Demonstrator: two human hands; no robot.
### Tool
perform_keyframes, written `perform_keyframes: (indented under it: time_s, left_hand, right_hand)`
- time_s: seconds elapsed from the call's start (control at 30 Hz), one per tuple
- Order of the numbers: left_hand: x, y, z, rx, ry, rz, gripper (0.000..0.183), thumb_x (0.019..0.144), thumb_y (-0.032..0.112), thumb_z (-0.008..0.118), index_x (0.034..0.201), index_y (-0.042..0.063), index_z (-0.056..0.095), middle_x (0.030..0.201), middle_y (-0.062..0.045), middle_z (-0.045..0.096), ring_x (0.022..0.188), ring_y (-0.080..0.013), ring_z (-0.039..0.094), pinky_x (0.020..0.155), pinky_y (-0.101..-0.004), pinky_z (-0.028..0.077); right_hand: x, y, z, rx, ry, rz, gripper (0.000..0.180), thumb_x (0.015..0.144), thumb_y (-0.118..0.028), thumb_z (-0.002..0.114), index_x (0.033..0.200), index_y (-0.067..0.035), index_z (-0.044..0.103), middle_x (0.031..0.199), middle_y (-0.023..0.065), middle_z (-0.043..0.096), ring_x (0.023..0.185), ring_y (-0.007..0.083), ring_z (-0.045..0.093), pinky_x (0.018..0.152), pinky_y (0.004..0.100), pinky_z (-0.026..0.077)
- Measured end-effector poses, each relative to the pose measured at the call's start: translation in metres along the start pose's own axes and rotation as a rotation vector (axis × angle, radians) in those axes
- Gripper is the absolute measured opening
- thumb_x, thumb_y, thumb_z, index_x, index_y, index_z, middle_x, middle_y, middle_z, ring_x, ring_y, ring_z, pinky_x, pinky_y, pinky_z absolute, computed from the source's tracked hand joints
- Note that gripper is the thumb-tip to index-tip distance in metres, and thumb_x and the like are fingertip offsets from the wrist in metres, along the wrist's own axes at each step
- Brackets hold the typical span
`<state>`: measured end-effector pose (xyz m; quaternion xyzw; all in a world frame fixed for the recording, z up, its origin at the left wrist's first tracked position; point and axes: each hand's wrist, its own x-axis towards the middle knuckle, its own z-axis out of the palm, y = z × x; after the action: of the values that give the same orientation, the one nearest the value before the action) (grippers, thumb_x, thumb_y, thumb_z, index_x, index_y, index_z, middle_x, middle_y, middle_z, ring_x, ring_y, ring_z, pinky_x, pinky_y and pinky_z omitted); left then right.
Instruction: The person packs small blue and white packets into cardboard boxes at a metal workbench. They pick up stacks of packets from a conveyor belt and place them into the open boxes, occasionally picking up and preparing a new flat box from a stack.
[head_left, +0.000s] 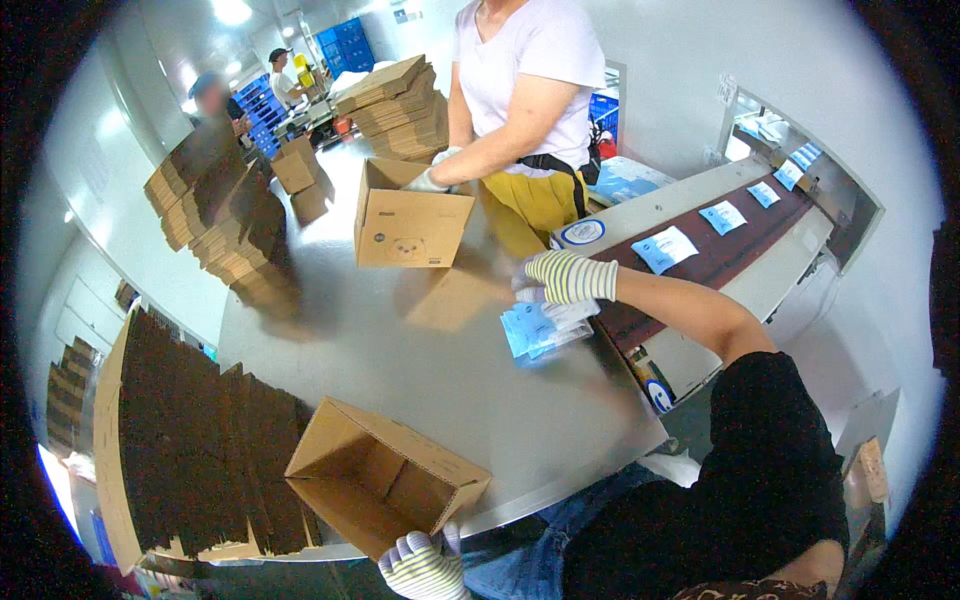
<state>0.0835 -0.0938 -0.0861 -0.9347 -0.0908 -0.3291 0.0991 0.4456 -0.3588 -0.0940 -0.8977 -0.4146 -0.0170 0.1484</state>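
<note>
My left hand (421, 568), in a striped knit glove, grips the near rim of an open cardboard box (390, 480). The box is tilted with its mouth towards me, and I see only bare cardboard inside. My right hand (566, 277), gloved alike, is over a few overlapping blue-and-white packets (546, 330) at the near end of a conveyor belt (637, 307). Its fingers are bent, and whether they grip a packet is hidden. More packets (665, 249) lie spaced along the dark belt.
A metal table (352, 330) spreads before me. Across it a co-worker (525, 97) has gloved hands in another open carton (412, 229). Flattened cartons (202, 442) stand packed at the left, with stacks (397, 105) farther back. The conveyor passes through a wall opening (847, 172).
</note>
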Motion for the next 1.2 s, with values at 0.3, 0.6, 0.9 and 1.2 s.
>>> perform_keyframes:
  time_s: [0.3, 0.6, 0.9, 1.2]
  left_hand:
    - [-0.001, -0.002, 0.0, -0.005, -0.013, 0.008, 0.047, 0.083, 0.054, 0.057, 0.06, 0.015, 0.045, 0.054, -0.004, 0.047, 0.05, -0.0229, 0.051, 0.052, -0.0347, 0.041]
    - [-0.002, 0.0, -0.007, -0.039, -0.011, -0.021, 0.048, 0.083, 0.053, 0.058, 0.059, 0.013, 0.043, 0.055, -0.005, 0.046, 0.05, -0.0239, 0.05, 0.051, -0.0357, 0.04]
    - [-0.003, 0.001, -0.009, -0.044, 0.028, -0.006, 0.047, 0.083, 0.051, 0.058, 0.06, 0.013, 0.044, 0.054, -0.005, 0.044, 0.049, -0.0241, 0.049, 0.05, -0.0359, 0.04]
    - [-0.002, 0.0, -0.004, -0.051, 0.001, -0.019, 0.046, 0.083, 0.051, 0.059, 0.06, 0.013, 0.043, 0.053, -0.004, 0.043, 0.049, -0.0235, 0.049, 0.049, -0.0355, 0.039]
  right_hand:
    - [-0.022, -0.062, 0.006, 0.132, -0.104, -0.117, 0.038, 0.088, -0.042, 0.054, 0.103, -0.008, 0.064, 0.094, 0.0145, 0.065, 0.089, 0.0325, 0.061, 0.082, 0.0426, 0.047]
    - [-0.052, -0.097, 0.051, 0.296, -0.194, -0.32, 0.039, 0.088, -0.04, 0.054, 0.101, -0.004, 0.063, 0.094, 0.0178, 0.065, 0.089, 0.0354, 0.062, 0.08, 0.0432, 0.049]
    - [-0.123, -0.157, 0.165, 0.161, -0.198, -0.398, 0.056, 0.084, -0.04, 0.058, 0.128, -0.007, 0.047, 0.135, 0.0188, 0.041, 0.128, 0.0359, 0.036, 0.105, 0.0491, 0.03]
    - [-0.122, -0.157, 0.182, 0.197, -0.113, -0.434, 0.06, 0.084, -0.043, 0.051, 0.131, -0.008, 0.043, 0.14, 0.0175, 0.036, 0.131, 0.0349, 0.031, 0.109, 0.0489, 0.024]
